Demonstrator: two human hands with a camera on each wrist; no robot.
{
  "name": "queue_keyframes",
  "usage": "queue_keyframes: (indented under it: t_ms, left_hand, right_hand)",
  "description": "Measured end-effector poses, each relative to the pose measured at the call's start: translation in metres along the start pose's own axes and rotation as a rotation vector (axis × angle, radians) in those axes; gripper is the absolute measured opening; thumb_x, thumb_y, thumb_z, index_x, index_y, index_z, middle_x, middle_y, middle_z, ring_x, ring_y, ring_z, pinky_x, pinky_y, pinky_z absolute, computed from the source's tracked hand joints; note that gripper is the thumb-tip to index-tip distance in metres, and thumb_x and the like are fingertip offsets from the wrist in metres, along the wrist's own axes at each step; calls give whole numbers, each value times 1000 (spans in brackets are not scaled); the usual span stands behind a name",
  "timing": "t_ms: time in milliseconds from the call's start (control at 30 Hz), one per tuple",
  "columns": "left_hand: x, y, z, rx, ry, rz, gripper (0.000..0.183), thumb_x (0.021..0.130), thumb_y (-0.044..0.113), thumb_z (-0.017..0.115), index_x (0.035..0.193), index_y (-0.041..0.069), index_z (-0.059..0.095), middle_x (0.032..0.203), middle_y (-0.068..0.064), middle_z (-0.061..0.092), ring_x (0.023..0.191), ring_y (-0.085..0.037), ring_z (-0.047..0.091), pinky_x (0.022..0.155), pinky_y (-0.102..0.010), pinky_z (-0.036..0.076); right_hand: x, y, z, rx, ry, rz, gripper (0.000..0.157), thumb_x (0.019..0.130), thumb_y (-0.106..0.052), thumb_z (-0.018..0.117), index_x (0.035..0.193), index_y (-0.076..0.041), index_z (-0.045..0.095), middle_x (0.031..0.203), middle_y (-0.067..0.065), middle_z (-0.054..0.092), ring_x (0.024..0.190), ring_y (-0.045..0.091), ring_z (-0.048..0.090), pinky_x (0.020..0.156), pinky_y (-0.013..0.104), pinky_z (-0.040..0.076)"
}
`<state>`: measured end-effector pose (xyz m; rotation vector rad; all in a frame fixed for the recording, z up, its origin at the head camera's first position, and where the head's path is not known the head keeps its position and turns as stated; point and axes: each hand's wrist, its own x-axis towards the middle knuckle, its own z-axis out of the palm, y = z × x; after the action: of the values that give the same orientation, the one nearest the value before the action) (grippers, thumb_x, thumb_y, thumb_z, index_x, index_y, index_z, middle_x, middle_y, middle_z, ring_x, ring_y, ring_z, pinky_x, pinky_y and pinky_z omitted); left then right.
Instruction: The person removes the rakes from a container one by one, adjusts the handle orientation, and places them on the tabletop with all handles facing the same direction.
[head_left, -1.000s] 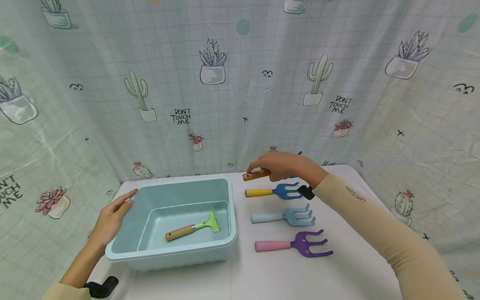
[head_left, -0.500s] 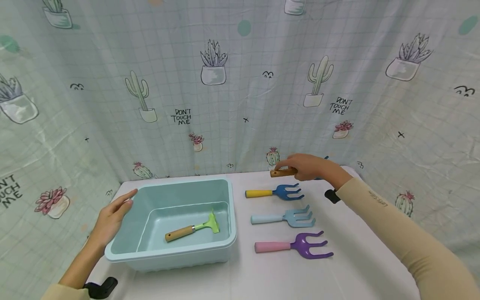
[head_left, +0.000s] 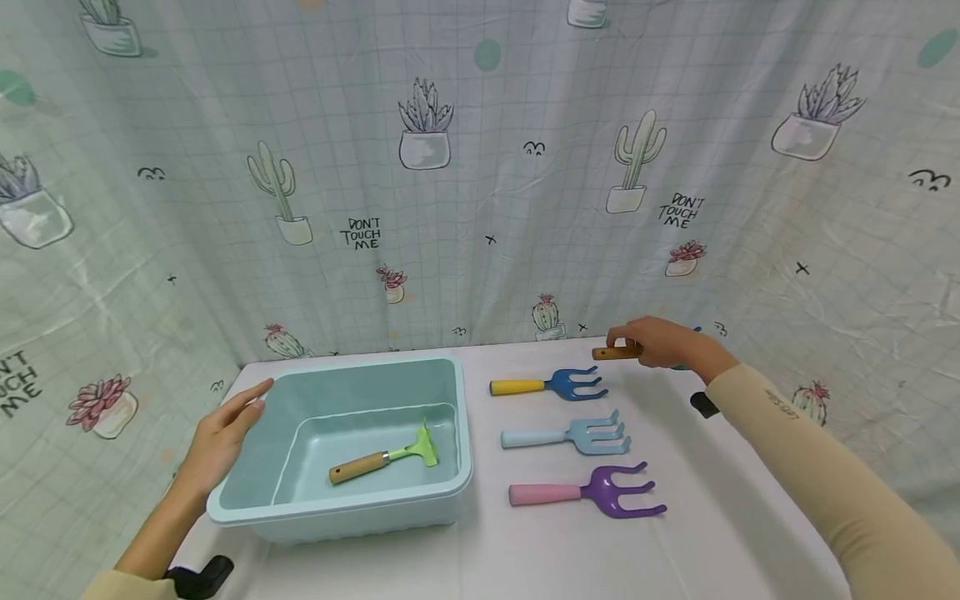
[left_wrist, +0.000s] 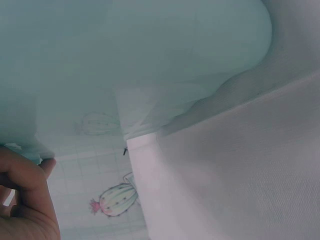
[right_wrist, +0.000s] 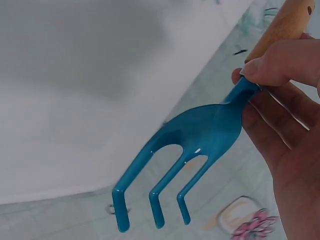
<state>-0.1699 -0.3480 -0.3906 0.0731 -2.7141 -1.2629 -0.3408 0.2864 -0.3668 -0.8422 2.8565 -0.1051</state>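
My left hand [head_left: 217,446] grips the left rim of a pale blue plastic tub [head_left: 345,509], thumb and fingers curled at its edge in the left wrist view. Inside the tub lies a small garden tool [head_left: 360,467] with a wooden handle and light green head. At the table's back right, my right hand [head_left: 663,342] pinches a hand cultivator [right_wrist: 212,127] near where its wooden handle meets the blue head. Its three bent prongs point away from the palm in the right wrist view. From the head camera, the hand hides most of the blue head.
Right of the tub, a yellow-handled blue hand fork [head_left: 517,387], a light blue hand rake [head_left: 534,437] and a pink-handled purple hand fork [head_left: 545,494] lie in a column on the white table [head_left: 570,558]. A cactus-print curtain [head_left: 487,183] surrounds the table's back and sides.
My right hand has carried the cultivator rightward along the back of the table, from beside the tub to past the yellow-handled fork. The left hand and tub have stayed put.
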Motion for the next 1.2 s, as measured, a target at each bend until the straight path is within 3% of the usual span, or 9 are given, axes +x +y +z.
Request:
queue_keyframes:
  t_ms: [100,233,533,767,1200]
  left_hand:
    - [-1,0,0,0,2,-5,53,102,49,31,152,28,30,154,-18,33,127,-38,46,72,-12,49]
    - [-2,1,0,-6,3,-4,53,103,48,31,152,28,30,154,-19,33,127,-41,46,72,-14,50]
    - [-1,0,0,-1,6,1,53,103,48,31,152,28,30,154,-19,33,128,-42,45,72,-13,49]
    - [-1,-2,0,-6,-1,-9,53,102,49,31,152,28,30,154,-19,33,126,-38,48,73,-14,50]
    - [0,0,2,-12,4,-5,52,103,48,30,152,29,29,154,-19,33,129,-43,45,73,-18,52]
  right_hand:
    - [-5,12,9,14,-1,27,47,80,7,63,116,-24,62,98,4,64,84,19,54,77,39,53]
    - [-13,22,20,8,4,83,45,82,7,62,116,-23,62,98,5,65,85,20,55,80,43,53]
    - [-10,42,54,-46,-19,99,44,84,8,60,112,-25,62,92,0,62,84,21,53,85,49,51]
    - [-9,50,79,-61,-14,122,40,87,5,61,112,-26,63,99,0,65,90,22,56,90,52,50]
    - [-13,48,84,-14,17,171,38,86,6,63,114,-20,65,98,5,64,87,23,55,90,51,51]
